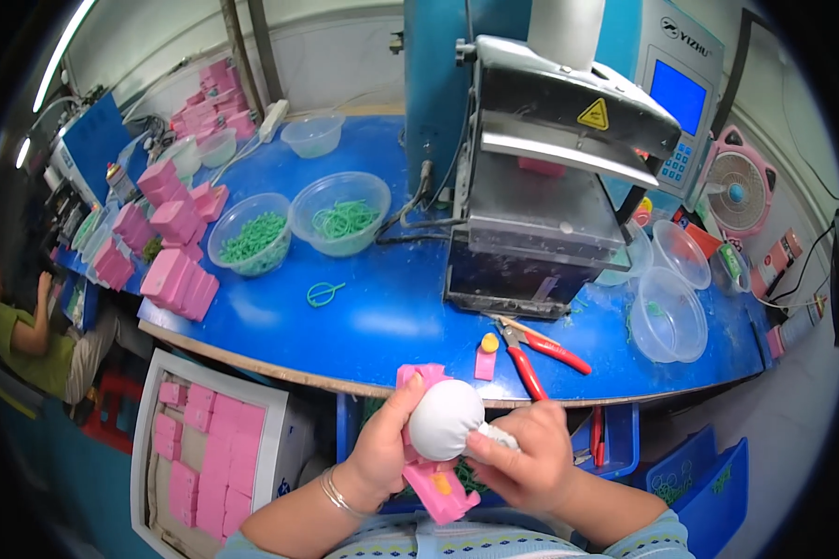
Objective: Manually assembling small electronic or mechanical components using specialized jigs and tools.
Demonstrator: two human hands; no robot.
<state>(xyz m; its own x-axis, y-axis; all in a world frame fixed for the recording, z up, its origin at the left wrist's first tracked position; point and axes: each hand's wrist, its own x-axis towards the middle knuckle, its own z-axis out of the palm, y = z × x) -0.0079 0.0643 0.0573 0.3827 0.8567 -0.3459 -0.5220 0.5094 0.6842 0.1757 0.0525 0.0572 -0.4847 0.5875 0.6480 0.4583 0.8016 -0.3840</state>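
Note:
Over the front edge of the table, my left hand (pixel 378 452) grips a pink mould block (pixel 447 494), fingers closed around its side. The mould has a yellow patch and runs behind a round white cloth pouch (pixel 446 419). My right hand (pixel 536 456) is closed on the gathered neck of that pouch, whose full end rests against or just above the mould; the exact contact is hidden. Just beyond my hands lie red-handled cutting pliers (pixel 529 373) and a small pink piece with a yellow top (pixel 485 359).
A press machine (pixel 541 224) stands at the table's back. Left of it are two bowls of green pieces (pixel 252 233) (pixel 340 214), stacked pink blocks (pixel 179 279) and a green ring (pixel 324 294). Clear bowls (pixel 667 317) stand right. Blue bins (pixel 718 494) and a pink-block crate (pixel 268 438) sit below.

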